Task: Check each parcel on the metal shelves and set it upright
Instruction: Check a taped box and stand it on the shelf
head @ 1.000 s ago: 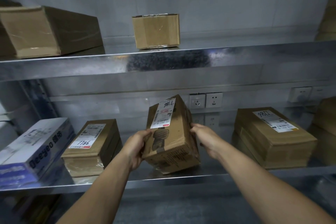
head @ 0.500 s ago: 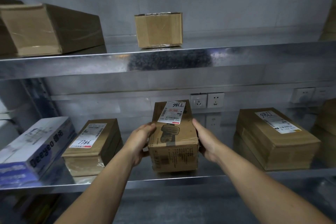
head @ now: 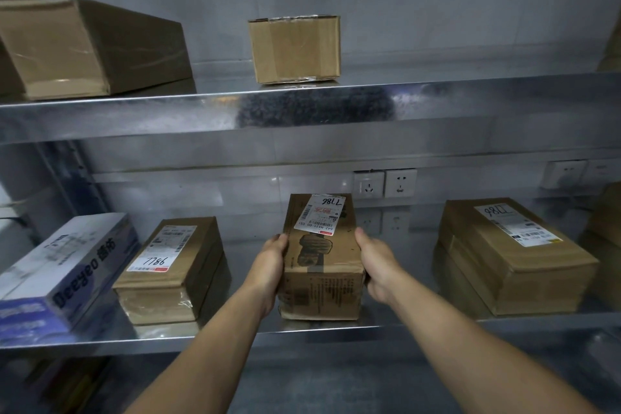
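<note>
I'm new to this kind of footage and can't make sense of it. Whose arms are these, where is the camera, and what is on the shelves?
There is no machine here. These are a person's two bare arms, filmed by a single wide-angle camera worn on their head, looking forward and down.

The left hand and right hand grip the two sides of the middle parcel, a brown carton with a white label on top. It seems to rest on the lower shelf.

On that same metal shelf, to the left, lie a blue-and-white box and a labelled carton. To the right is a flat parcel.

The upper shelf carries a large carton and a small carton. Wall sockets sit behind.
</note>
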`<state>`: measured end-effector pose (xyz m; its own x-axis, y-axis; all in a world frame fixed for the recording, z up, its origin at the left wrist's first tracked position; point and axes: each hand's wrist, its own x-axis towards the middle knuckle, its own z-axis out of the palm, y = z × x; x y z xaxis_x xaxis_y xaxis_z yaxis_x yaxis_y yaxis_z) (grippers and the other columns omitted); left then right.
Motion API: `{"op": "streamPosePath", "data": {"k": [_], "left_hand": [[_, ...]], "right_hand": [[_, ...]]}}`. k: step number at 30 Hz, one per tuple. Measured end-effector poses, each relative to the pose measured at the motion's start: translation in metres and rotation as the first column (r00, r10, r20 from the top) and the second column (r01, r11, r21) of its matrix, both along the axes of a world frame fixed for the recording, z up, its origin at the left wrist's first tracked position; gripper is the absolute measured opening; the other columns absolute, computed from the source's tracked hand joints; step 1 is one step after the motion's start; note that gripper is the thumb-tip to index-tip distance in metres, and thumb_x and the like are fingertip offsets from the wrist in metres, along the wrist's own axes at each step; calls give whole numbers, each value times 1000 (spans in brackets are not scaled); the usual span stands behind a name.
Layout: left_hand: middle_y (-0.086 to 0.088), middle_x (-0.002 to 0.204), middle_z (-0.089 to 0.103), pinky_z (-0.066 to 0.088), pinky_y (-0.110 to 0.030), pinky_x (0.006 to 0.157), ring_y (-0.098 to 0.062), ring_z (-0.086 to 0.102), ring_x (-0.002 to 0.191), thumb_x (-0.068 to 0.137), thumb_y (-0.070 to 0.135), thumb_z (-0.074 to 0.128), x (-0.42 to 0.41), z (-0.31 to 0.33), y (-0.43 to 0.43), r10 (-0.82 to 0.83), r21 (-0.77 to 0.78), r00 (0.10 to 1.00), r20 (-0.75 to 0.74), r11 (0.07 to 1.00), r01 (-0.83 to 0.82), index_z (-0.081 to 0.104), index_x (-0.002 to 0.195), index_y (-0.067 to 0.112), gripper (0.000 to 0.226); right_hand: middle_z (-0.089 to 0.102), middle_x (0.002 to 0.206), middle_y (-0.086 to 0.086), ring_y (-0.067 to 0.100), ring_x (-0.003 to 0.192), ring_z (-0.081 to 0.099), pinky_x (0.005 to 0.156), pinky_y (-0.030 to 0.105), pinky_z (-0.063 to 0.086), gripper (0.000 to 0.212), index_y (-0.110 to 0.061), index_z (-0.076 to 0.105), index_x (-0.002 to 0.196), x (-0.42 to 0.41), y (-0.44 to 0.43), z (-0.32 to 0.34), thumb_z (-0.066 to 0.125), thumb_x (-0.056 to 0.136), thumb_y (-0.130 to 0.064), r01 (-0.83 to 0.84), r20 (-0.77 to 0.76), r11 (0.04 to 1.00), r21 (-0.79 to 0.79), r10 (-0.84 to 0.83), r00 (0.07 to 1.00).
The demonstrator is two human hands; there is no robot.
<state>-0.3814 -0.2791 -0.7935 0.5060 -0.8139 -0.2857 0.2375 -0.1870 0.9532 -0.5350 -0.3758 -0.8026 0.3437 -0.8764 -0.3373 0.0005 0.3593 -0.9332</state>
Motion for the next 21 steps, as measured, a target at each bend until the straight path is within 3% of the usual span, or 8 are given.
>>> {"op": "streamPosePath", "data": {"k": [2, 4, 7, 13, 21], "left_hand": [[-8, 107, 76, 55, -42, 92, -27, 72, 102, 107, 36, 40, -1, -4, -2, 7, 5, 1000, 0, 1000, -7, 60, 130, 21, 34], [-9, 107, 77, 56, -39, 88, -27, 72, 101, 108, 32, 38, -1, -7, -4, 1, 2, 1000, -4, 1000, -1, 62, 128, 20, 33], [-7, 106, 77, 55, -36, 82, -25, 73, 101, 109, 27, 33, -3, -8, -6, -16, 6, 1000, 2, 1000, 16, 63, 125, 22, 34], [-6, 111, 76, 55, -42, 95, -26, 71, 105, 110, 26, 31, -1, -10, -15, 1, 11, 1000, 11, 1000, -1, 63, 129, 24, 37], [-8, 108, 77, 57, -37, 83, -27, 73, 102, 109, 25, 30, 1, -17, -17, 14, -8, 1000, -2, 1000, -14, 63, 127, 22, 38]], "right_hand": [[77, 98, 10, 25, 89, 74, 70, 33, 57, 36, -13, 61, 119, 0, -2, -4, 42, 108, -41, 22, 2, 1000, -16, -22, 1000], [77, 98, 9, 25, 91, 73, 78, 37, 58, 36, -13, 62, 120, -1, -5, -9, 42, 108, -40, 17, 3, 1000, -20, -17, 1000], [79, 88, 5, 21, 86, 74, 71, 33, 55, 36, -14, 66, 115, -4, -4, -9, 42, 108, -40, -24, 37, 1000, -1, 24, 999], [78, 95, 6, 22, 93, 72, 71, 34, 54, 34, -14, 67, 121, 0, -5, -10, 43, 108, -36, -76, 78, 997, 4, 76, 994], [79, 90, 3, 21, 88, 73, 71, 32, 54, 33, -14, 66, 121, 2, -12, -16, 43, 108, -34, -71, 57, 997, -5, 71, 996]]}}
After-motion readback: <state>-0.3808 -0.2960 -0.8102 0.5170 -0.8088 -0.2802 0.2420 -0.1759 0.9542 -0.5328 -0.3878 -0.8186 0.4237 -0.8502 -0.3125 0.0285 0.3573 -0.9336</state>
